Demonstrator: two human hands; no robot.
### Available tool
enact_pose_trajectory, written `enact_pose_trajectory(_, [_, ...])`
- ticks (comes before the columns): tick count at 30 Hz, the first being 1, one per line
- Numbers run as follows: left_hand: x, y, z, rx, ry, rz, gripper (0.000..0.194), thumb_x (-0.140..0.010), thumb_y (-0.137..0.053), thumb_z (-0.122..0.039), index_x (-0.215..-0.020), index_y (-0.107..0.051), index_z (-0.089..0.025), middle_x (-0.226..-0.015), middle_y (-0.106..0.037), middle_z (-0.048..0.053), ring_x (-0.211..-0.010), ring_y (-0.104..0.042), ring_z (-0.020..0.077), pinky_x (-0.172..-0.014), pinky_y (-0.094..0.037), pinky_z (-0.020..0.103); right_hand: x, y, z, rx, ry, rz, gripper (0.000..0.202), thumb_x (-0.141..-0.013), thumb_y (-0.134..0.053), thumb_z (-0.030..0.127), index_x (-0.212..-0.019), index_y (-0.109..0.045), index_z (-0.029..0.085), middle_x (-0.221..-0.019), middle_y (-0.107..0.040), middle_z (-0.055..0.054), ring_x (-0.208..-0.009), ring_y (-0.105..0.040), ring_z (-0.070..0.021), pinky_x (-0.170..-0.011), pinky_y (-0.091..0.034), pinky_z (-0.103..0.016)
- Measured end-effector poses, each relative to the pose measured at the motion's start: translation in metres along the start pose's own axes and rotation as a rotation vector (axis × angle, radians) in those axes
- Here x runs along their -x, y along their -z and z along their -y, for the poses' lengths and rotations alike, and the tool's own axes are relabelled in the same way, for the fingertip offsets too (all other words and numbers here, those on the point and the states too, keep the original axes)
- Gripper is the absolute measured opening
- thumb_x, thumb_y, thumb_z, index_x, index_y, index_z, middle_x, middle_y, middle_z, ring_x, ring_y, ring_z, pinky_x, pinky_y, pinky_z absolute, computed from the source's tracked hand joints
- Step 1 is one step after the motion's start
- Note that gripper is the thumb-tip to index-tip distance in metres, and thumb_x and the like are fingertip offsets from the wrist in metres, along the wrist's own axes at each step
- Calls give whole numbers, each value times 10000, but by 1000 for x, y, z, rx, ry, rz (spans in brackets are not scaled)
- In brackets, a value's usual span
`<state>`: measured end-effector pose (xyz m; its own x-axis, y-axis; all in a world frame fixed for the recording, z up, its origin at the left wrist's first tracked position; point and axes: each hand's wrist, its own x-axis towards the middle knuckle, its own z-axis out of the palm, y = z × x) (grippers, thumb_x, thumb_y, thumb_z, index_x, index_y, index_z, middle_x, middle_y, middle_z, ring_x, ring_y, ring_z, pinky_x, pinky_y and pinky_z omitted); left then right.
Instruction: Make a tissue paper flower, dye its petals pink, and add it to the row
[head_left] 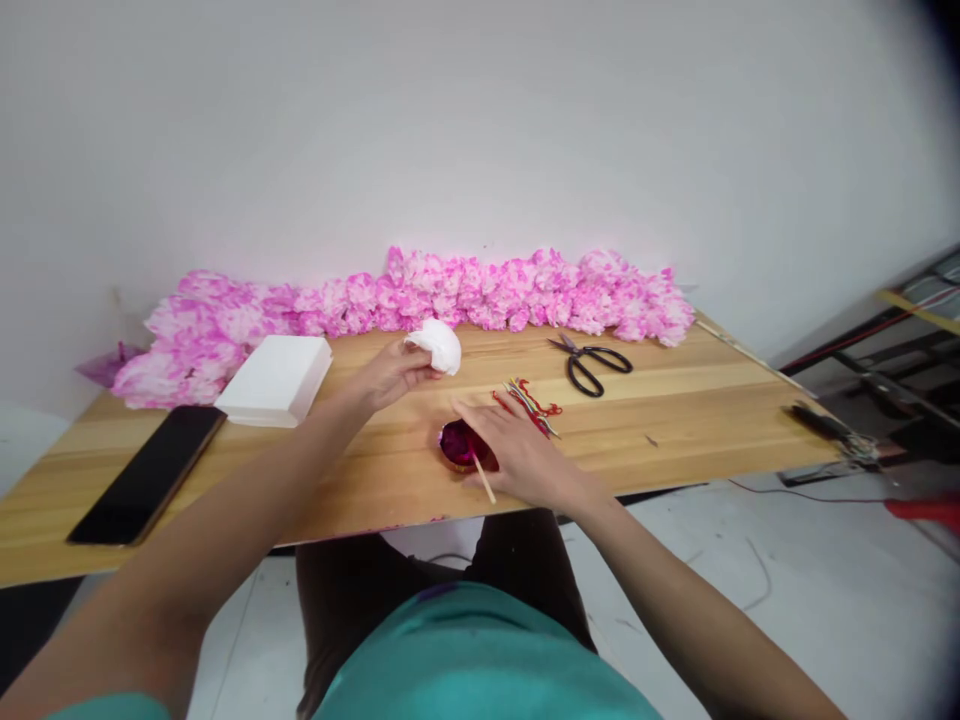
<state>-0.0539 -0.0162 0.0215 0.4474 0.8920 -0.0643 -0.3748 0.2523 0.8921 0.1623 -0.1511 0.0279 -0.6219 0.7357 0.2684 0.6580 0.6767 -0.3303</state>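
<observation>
My left hand point(401, 374) pinches a bunched piece of thin white paper point(438, 346), raised a little over the table. To the right and nearer to me, my right hand point(525, 450) spans the right side of a small bowl point(453, 446), thumb at its near rim and a finger at its far rim. Dark magenta liquid shows inside. A thin wooden stick point(484, 478) leans out of the bowl over the near rim, its lower end stained pink. Part of the bowl is hidden under the hand.
Pink-and-white paper flowers point(480, 290) line the wall side of the wooden table point(675, 420). A white stack point(277, 378) and a black phone point(150, 480) lie left. Colourful strings point(534, 408) and black-handled scissors point(592, 362) lie right. A metal rack point(900, 350) stands beyond.
</observation>
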Motion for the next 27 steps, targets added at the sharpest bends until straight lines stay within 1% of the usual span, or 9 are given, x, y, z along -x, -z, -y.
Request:
enact_pose_trajectory(4, [8, 7, 2, 2, 17, 22, 297, -669, -837, -170, -911, -668, -137, -827, -701, 40, -727, -676, 134, -704, -565, 256, -10, 1, 0, -12, -19, 16, 1002, -805, -778, 312, -1585, -152, 255, -1393, -595, -132, -1302, -538, -310, -1188, -245, -603])
enact_pose_trajectory(10, [2, 7, 12, 75, 15, -20, 287, -662, -834, -128, -903, -679, -133, -856, -712, 46, -764, -678, 138, -752, -563, 263, -40, -12, -9, -78, -48, -26, 1018, -792, -783, 280, -1590, -150, 280, -1480, -514, -127, -1351, -490, -292, -1189, -272, -574])
enact_pose_trajectory(14, [-3, 16, 18, 121, 24, -34, 275, -664, -815, -97, -892, -666, -134, -850, -705, 42, -759, -665, 145, -754, -558, 292, -39, 2, -8, -35, -40, -18, 967, -816, -762, 277, -1587, -177, 288, -1478, -520, -117, -1368, -473, -299, -1184, -294, -585])
enact_pose_trajectory(16, [-4, 22, 21, 144, -1, -54, 263, -676, -800, -87, -891, -662, -148, -861, -703, 34, -776, -663, 148, -750, -555, 295, -16, 20, 3, -17, -32, -56, 774, -868, -703, 279, -1542, -324, 300, -1444, -559, -91, -1358, -485, -303, -1176, -321, -581])
enact_pose_trajectory(18, [-6, 27, 22, 162, -21, -67, 240, -689, -785, -77, -876, -659, -157, -862, -699, 25, -797, -662, 149, -758, -555, 297, 20, 35, 21, -100, -44, -112, 438, -936, -615, 266, -1368, -563, 311, -1303, -667, -67, -1235, -598, -262, -1094, -452, -487])
enact_pose_trajectory(20, [-7, 29, 22, 169, -21, -70, 230, -699, -772, -66, -875, -658, -160, -864, -697, 22, -806, -660, 149, -765, -558, 302, 62, 36, 39, -299, -78, 34, 236, -972, -548, 222, -1146, -694, 285, -1057, -751, -46, -970, -698, -186, -871, -568, -320])
enact_pose_trajectory(22, [-7, 27, 21, 165, -13, -64, 232, -716, -759, -67, -905, -665, -163, -898, -706, 31, -832, -663, 154, -762, -560, 297, 101, 16, 49, -472, -186, 236, 243, -1005, -481, 243, -1045, -721, 244, -970, -756, -49, -859, -710, -156, -763, -575, -262])
enact_pose_trajectory(24, [-7, 25, 20, 154, -17, -54, 219, -731, -750, -76, -915, -671, -165, -916, -710, 38, -849, -663, 157, -743, -556, 278, 131, -20, 47, -489, -335, 284, 309, -1023, -423, 282, -1083, -721, 228, -1036, -759, -71, -947, -715, -172, -826, -583, -290])
enact_pose_trajectory(27, [-4, 24, 20, 143, -49, -50, 160, -744, -745, -95, -864, -671, -171, -867, -704, 32, -814, -656, 149, -704, -544, 257, 155, -76, 29, -252, -389, 286, 311, -973, -500, 371, -1159, -722, 259, -1206, -725, -106, -1223, -623, -293, -1049, -469, -547])
